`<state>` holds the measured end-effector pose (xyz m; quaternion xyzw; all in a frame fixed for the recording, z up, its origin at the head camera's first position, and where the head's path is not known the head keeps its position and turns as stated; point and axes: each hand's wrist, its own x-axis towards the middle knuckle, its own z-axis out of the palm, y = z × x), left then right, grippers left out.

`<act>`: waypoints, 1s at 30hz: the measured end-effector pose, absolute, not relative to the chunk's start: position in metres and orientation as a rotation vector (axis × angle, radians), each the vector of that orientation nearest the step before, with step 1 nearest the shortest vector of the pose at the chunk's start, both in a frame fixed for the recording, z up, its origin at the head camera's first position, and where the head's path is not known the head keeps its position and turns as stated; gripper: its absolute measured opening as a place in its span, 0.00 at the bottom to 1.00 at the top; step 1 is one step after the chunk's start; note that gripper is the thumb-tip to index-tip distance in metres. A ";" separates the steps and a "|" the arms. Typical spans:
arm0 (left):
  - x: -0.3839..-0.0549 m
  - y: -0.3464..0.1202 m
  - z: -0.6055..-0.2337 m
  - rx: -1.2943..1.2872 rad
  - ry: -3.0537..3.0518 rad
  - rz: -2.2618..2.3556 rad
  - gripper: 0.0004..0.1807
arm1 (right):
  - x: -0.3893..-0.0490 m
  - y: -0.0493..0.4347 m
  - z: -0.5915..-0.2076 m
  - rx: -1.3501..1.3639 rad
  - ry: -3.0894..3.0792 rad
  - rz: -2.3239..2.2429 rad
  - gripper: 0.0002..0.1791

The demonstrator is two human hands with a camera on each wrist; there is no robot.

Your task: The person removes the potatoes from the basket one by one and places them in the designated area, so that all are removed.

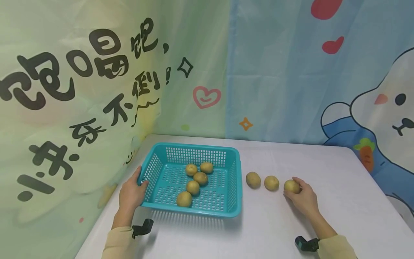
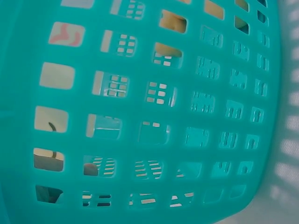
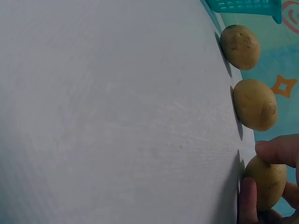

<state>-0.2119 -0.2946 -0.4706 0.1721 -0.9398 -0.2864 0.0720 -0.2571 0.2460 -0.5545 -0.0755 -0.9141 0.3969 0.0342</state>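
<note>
Pinching the rightmost potato [image 1: 291, 186] on the tabletop [image 1: 268, 225] in an apparent pick-or-place step, the right hand [image 1: 304, 199] seemingly needs steady fingers next, while the left hand [image 1: 130, 193] clasps the basket [image 1: 210, 213].

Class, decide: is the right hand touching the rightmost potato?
Touching. The right wrist view shows the right hand with fingers curled round the rightmost potato.
</note>
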 end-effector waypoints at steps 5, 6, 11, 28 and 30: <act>-0.212 -0.294 -0.470 0.516 -2.820 -0.866 0.35 | -0.256 0.247 -0.554 -0.232 -2.797 1.239 0.40; -0.213 -0.294 -0.470 0.515 -2.818 -0.865 0.35 | -0.255 0.248 -0.554 -0.238 -2.794 1.245 0.41; -0.212 -0.293 -0.470 0.510 -2.816 -0.868 0.35 | -0.250 0.248 -0.552 -0.322 -2.783 1.297 0.42; -0.211 -0.294 -0.469 0.508 -2.831 -0.861 0.35 | -0.234 0.192 -0.501 -0.405 -2.339 1.617 0.24; -0.211 -0.294 -0.469 0.508 -2.830 -0.865 0.35 | -0.234 0.182 -0.492 -0.381 -2.323 1.750 0.25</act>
